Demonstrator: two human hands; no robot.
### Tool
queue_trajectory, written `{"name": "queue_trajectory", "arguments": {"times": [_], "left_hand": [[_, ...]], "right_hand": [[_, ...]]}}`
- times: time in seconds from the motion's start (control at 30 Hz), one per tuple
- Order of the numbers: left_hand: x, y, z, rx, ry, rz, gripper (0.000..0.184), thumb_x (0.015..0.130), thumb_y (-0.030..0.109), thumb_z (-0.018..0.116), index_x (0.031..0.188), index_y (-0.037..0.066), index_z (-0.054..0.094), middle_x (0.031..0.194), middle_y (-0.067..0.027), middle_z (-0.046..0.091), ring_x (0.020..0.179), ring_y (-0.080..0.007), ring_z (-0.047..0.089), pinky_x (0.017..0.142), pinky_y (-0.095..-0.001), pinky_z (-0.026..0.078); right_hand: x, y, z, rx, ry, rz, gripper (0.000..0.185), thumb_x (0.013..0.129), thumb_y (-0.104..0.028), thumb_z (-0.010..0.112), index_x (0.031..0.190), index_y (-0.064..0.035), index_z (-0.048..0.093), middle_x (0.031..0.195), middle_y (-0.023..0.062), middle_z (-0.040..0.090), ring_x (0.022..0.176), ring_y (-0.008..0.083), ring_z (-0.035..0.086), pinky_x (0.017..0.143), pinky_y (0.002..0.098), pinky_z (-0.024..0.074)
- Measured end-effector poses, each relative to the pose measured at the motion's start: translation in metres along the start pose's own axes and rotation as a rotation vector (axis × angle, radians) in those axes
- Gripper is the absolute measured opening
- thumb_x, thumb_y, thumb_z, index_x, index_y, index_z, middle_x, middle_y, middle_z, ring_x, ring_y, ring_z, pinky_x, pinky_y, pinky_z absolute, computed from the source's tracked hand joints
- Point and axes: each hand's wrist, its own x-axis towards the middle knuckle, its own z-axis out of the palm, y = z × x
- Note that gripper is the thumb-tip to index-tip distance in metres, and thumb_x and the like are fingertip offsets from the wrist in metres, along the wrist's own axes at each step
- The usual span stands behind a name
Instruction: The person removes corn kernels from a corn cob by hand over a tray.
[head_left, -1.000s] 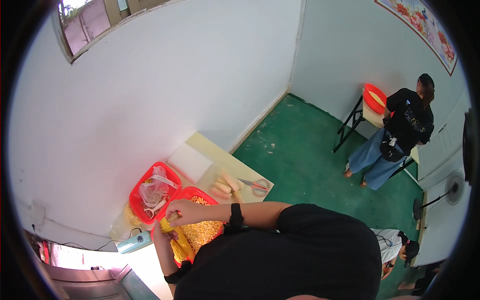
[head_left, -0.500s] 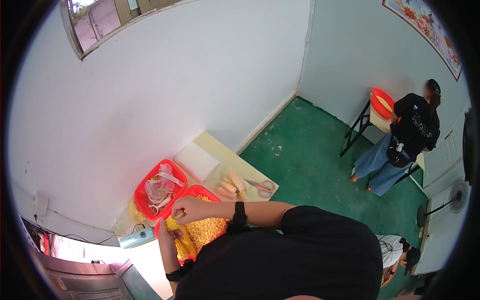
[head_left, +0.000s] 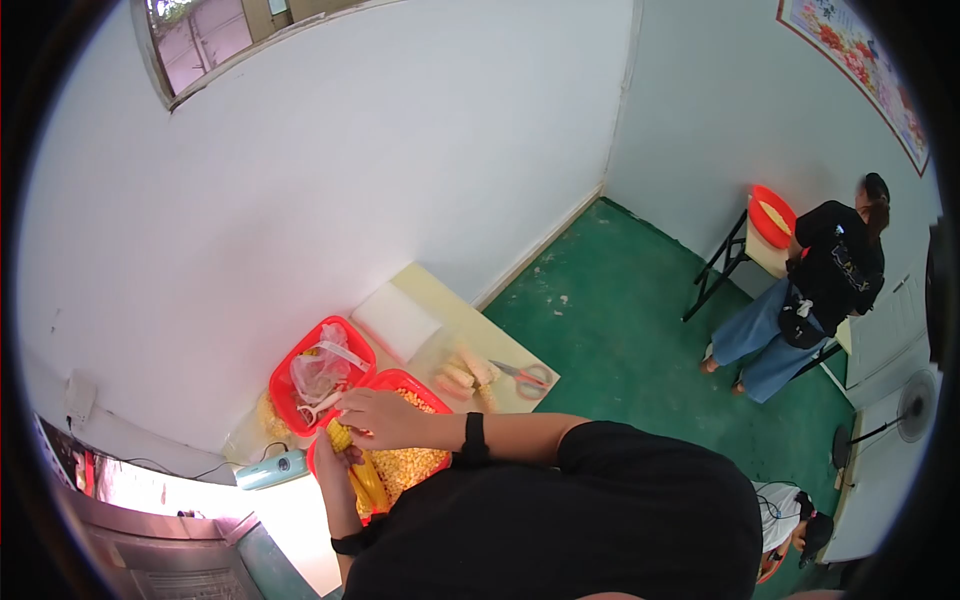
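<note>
A yellow corn cob point(head_left: 339, 435) is held in my left hand point(head_left: 331, 458), over the near end of a red basket. My right hand point(head_left: 378, 420), with a black band at the wrist, curls its fingers against the upper part of that cob. Below my hands the red basket point(head_left: 412, 379) holds loose corn kernels point(head_left: 405, 468) and more whole yellow cobs point(head_left: 369, 488). My forearms and black shirt hide part of the basket.
Beside it, another red basket point(head_left: 283, 372) holds a clear plastic bag point(head_left: 320, 375). Stripped cobs point(head_left: 466, 377), scissors point(head_left: 527, 378), a white slab point(head_left: 396, 322) and a blue cylinder point(head_left: 272, 471) lie on the table. Two other people point(head_left: 835, 255) work further off; a fan point(head_left: 914, 408) stands right.
My right hand has turned and flattened over the cob, its fingers shifting slightly. More yellow of the cob shows between my hands. The view has shifted slightly.
</note>
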Motion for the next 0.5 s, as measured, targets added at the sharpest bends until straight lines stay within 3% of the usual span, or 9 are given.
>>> {"name": "queue_trajectory", "arguments": {"times": [0.07, 0.37, 0.47, 0.5], "left_hand": [[0.002, 0.0, -0.004, 0.001, 0.043, 0.0, 0.046, 0.101, 0.047, 0.04, 0.102, 0.005, 0.058, 0.077, -0.0062, 0.063, 0.059, -0.0137, 0.059, 0.054, -0.025, 0.048], [-0.004, 0.009, 0.011, 0.13, 0.122, 0.171, 0.04, 0.103, 0.039, 0.04, 0.105, 0.002, 0.055, 0.082, -0.0079, 0.063, 0.061, -0.014, 0.06, 0.054, -0.0256, 0.049], [0.005, 0.013, 0.008, 0.13, 0.061, 0.224, 0.038, 0.103, 0.037, 0.04, 0.107, 0.002, 0.055, 0.084, -0.0079, 0.063, 0.061, -0.0137, 0.06, 0.054, -0.0255, 0.049], [0.001, 0.014, 0.007, 0.119, 0.048, 0.224, 0.038, 0.103, 0.037, 0.04, 0.108, 0.002, 0.055, 0.084, -0.0079, 0.063, 0.061, -0.0135, 0.06, 0.055, -0.0254, 0.048]], "right_hand": [[0.005, -0.003, -0.005, -0.158, 0.096, -0.193, 0.017, 0.079, -0.014, 0.066, 0.093, -0.0034, 0.065, 0.102, 0.0067, 0.062, 0.101, 0.0229, 0.059, 0.083, 0.0362, 0.0511], [0.001, 0.02, 0.012, 0.095, 0.089, 0.069, 0.019, 0.083, -0.014, 0.068, 0.1, -0.007, 0.067, 0.11, 0.006, 0.062, 0.11, 0.0247, 0.057, 0.089, 0.0345, 0.0496], [0.014, 0.013, -0.014, -0.014, 0.078, -0.104, 0.024, 0.081, -0.017, 0.072, 0.103, -0.0085, 0.067, 0.117, 0.007, 0.061, 0.115, 0.025, 0.056, 0.093, 0.0343, 0.048], [0.019, 0.004, -0.023, 0.101, 0.023, -0.023, 0.027, 0.08, -0.018, 0.074, 0.104, -0.009, 0.067, 0.12, 0.0072, 0.06, 0.117, 0.0246, 0.055, 0.094, 0.0345, 0.048]]}}
